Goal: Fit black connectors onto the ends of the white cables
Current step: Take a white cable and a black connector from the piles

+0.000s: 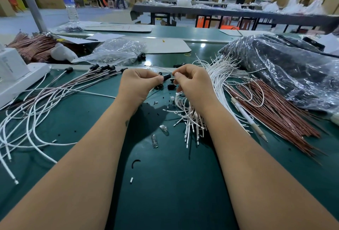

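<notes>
A black connector (167,77) is pinched in the left hand (139,84); a white cable (159,67) end is pinched in the right hand (190,83), just beside it. Connector judged light, rigid; cable thin, limp, so best gripped close to its tip.

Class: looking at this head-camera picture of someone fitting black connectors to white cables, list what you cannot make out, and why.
- Head view: whether the cable end has entered the black connector; left hand and right hand fingertips cover the joint.
- Contents of the dark plastic bag: glare hides them.
- Water bottle label: too small.
</notes>
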`<state>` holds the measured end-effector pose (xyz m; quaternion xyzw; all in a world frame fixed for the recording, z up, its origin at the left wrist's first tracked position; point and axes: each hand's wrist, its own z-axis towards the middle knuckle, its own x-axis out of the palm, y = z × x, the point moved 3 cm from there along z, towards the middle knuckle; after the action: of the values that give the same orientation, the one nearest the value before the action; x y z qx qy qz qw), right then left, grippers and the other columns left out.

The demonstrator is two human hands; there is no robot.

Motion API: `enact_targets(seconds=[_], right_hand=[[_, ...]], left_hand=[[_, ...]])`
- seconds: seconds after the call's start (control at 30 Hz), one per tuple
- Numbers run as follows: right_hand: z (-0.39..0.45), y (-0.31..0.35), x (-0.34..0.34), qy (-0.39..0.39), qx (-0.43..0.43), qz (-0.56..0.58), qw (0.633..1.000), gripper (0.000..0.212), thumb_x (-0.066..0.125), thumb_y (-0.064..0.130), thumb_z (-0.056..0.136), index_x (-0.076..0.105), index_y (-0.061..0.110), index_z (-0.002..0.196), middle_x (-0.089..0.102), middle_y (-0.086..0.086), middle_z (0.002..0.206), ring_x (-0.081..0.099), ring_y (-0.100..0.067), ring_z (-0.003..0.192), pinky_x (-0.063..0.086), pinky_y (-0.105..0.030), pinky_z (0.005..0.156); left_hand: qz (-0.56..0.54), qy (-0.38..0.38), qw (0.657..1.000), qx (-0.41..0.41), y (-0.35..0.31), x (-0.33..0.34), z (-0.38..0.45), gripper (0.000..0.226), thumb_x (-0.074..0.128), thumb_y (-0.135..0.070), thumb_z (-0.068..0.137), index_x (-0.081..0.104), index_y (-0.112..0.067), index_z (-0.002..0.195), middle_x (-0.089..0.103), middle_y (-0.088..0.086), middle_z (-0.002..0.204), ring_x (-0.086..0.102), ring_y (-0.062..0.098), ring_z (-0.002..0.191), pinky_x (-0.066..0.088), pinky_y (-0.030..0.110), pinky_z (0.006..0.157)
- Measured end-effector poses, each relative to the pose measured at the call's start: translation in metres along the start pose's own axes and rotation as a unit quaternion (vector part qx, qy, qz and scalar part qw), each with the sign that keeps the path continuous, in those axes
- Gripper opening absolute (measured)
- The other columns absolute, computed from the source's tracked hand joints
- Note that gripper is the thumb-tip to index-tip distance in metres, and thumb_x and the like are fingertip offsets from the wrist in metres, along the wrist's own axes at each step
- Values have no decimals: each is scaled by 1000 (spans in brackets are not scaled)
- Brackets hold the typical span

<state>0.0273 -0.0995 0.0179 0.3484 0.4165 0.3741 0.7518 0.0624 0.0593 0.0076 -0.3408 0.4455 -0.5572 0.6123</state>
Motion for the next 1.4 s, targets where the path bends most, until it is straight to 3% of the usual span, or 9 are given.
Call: enact_targets(seconds=[0.13,0.3,0.5,0.67,0.87,1.07,1.23,1.33,1.4], right_hand=[[8,2,-24,-80,-21,-129,988,16,51,11,95,67,13,93,60,6,74,58,-13,70,50,-32,63],[10,-21,-79,-192,98,-340,915,23,48,1,86,65,8,100,64,-10,98,55,-27,79,42,-31,63],[1,-43,-95,-106,252,-403,874,8,56,9,85,49,8,83,52,-7,82,48,-28,75,38,-34,67],[1,-43,-93,-141,228,-407,873,22,58,2,82,43,12,68,46,-3,67,45,-25,61,38,-32,63],[0,-30,-93,-213,128,-440,863,15,57,3,85,67,7,95,65,-14,100,58,-34,91,48,-38,72],[6,-6,-73,-287,-79,-339,893,13,53,13,98,61,7,104,63,-11,95,49,-16,73,41,-27,63],[-3,20,-21,-193,-264,-237,915,9,53,2,95,61,-1,98,60,-15,92,57,-20,77,49,-25,68],[-9,25,-2,-136,-233,-69,961,6,51,0,96,56,-2,98,61,-13,92,62,-22,80,54,-26,71],[-5,25,-2,-139,-117,151,972,6,48,1,97,53,4,96,63,-10,93,68,-21,85,56,-26,77]], left_hand=[[-6,-8,1000,-15,3,2,-3,11,79,-15,78,74,-20,69,72,0,68,65,8,66,52,13,68],[7,-9,999,-32,4,4,-4,14,78,-18,78,74,-25,67,73,12,76,64,13,70,53,23,75],[6,2,999,-31,2,6,-6,11,77,-20,80,74,-23,70,71,18,79,58,16,69,49,20,69],[-64,-70,995,8,-3,-7,-4,9,75,-18,83,73,-24,76,68,2,70,59,10,65,51,20,71],[34,-100,994,-38,8,-15,0,14,74,-20,83,71,-22,69,59,-12,51,50,3,51,43,12,56],[67,19,997,-37,-1,16,-10,13,72,-25,85,72,-23,73,71,16,80,55,15,67,47,21,64],[42,-10,999,-4,-7,19,-14,16,64,-22,92,71,-8,87,58,10,67,44,7,52,40,21,55],[3,-105,994,24,-8,7,-10,18,56,-22,97,63,-5,96,53,2,69,41,8,54,37,23,53],[21,-166,985,38,-7,0,-6,16,52,-24,99,59,-9,99,54,-3,78,46,5,62,39,20,59]])
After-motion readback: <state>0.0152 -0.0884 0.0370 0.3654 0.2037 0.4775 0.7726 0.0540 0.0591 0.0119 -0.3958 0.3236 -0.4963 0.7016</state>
